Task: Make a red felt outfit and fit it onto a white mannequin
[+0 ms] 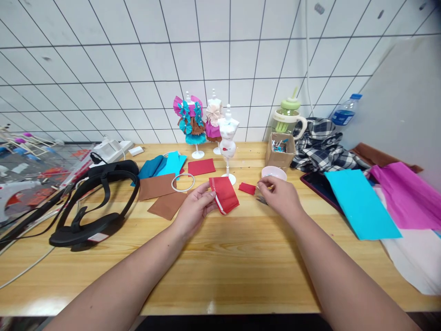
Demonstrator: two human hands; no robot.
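Note:
My left hand (200, 201) pinches a red crepe-paper piece (227, 195) by its left side. A white strip like tape runs along one edge of that piece. My right hand (280, 195) is closed in a pinch beside a small red scrap (247, 188); what its fingers hold, if anything, I cannot make out. Just below those fingers a small dark metal tool (262, 200) shows in part, its kind unclear. Behind the red piece stands a bare white mini mannequin (228, 138) with a red mark at its waist. A pale bowl (274, 172) is partly hidden by my right hand.
Two dressed mini mannequins (189, 122) stand by the wall. Brown sheets (167, 205), a white ring (183, 182) and a black headset (94, 207) lie left. A cardboard box (279, 156), a green-lidded jug (287, 115) and a turquoise sheet (361, 202) are right.

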